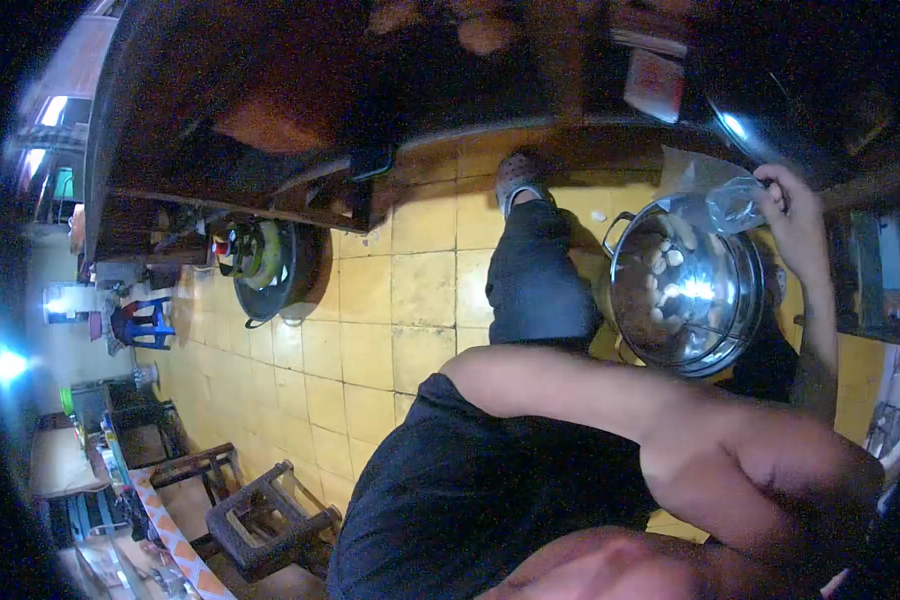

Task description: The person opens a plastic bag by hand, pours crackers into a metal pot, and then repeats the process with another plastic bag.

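A shiny steel pot [638,300] with two handles stands low at the right, beside my leg in dark trousers [535,285]. Several pale round pieces lie inside it. My right hand [795,215] is over the pot's far rim, closed on a clear plastic bag [735,203]. Its bare arm bends across the lower right of the view. My left hand is not in sight. A grey clog [518,178] covers my foot on the yellow tiled floor [370,350].
A dark wooden table or bench [270,100] runs along the top. A black wok [295,275] holding green and yellow things leans by it. A blue plastic stool [148,325] and dark wooden stools [260,515] stand at the left.
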A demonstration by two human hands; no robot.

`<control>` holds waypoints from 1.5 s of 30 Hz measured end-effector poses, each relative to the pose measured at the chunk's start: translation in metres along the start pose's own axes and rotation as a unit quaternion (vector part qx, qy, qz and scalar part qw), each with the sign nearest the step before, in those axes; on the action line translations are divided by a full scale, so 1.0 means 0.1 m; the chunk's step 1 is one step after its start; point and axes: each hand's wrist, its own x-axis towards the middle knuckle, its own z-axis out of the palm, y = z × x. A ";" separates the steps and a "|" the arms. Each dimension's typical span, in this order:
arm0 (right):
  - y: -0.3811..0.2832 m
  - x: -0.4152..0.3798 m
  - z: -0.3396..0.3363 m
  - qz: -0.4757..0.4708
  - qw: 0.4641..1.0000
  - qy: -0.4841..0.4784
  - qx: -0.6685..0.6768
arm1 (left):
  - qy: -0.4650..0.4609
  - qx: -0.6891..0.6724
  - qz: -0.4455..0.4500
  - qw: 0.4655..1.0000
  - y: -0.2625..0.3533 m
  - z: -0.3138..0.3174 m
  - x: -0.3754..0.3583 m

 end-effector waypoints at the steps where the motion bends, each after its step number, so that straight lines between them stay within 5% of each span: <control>1: -0.04 0.00 -0.02 0.005 1.000 -0.004 -0.013 | 0.056 -0.022 0.021 0.998 -0.04 0.07 -0.01; 3: -0.05 0.00 -0.02 0.008 1.000 -0.014 -0.019 | 0.119 -0.041 0.042 0.991 -0.08 0.06 0.01; 6: 0.04 0.04 -0.01 -0.008 0.999 -0.027 -0.047 | 0.015 0.081 0.062 0.995 -0.06 -0.08 0.09; 8: 0.12 0.04 0.03 -0.066 0.997 0.014 -0.022 | 0.046 0.057 0.059 0.996 0.02 -0.03 0.03; 15: -0.10 -0.02 -0.06 -0.041 0.997 -0.011 -0.057 | 0.072 -0.078 0.000 0.994 -0.03 -0.01 -0.01; 18: -0.06 0.01 -0.01 -0.005 0.999 -0.022 -0.047 | 0.004 0.103 -0.018 0.994 -0.02 -0.08 0.13; 21: -0.06 0.03 -0.01 -0.020 0.998 -0.016 -0.063 | 0.018 0.150 0.171 0.974 -0.15 -0.05 0.20; 24: -0.10 -0.03 -0.06 -0.012 0.997 -0.021 -0.070 | -0.006 -0.008 0.034 0.999 -0.08 -0.11 0.07; 26: -0.04 -0.01 -0.03 -0.077 0.994 0.022 -0.068 | -0.039 0.008 -0.064 0.997 -0.01 -0.13 0.03; 29: -0.05 -0.01 -0.04 -0.036 0.997 -0.003 -0.064 | 0.044 -0.022 -0.027 0.998 0.15 -0.01 0.10; 33: -0.07 -0.03 -0.03 -0.056 0.996 -0.011 -0.065 | -0.031 0.112 0.060 0.991 -0.06 -0.11 0.13; 36: -0.09 -0.01 -0.03 -0.050 0.995 0.004 -0.082 | 0.025 -0.006 0.029 0.999 0.00 -0.09 0.07; 39: -0.12 -0.02 -0.05 -0.027 0.997 -0.016 -0.064 | -0.002 0.113 -0.104 0.988 0.12 -0.23 -0.05; 41: -0.11 -0.02 -0.05 -0.030 0.999 -0.029 -0.029 | 0.108 0.315 -0.088 0.939 0.21 -0.33 -0.08; 43: 0.33 0.07 0.01 0.042 0.990 -0.062 0.123 | 0.160 0.546 -0.107 0.815 0.33 -0.61 -0.12; 45: -0.11 -0.01 -0.11 0.031 0.957 -0.088 0.273 | 0.204 0.690 -0.156 0.677 0.43 -0.98 -0.29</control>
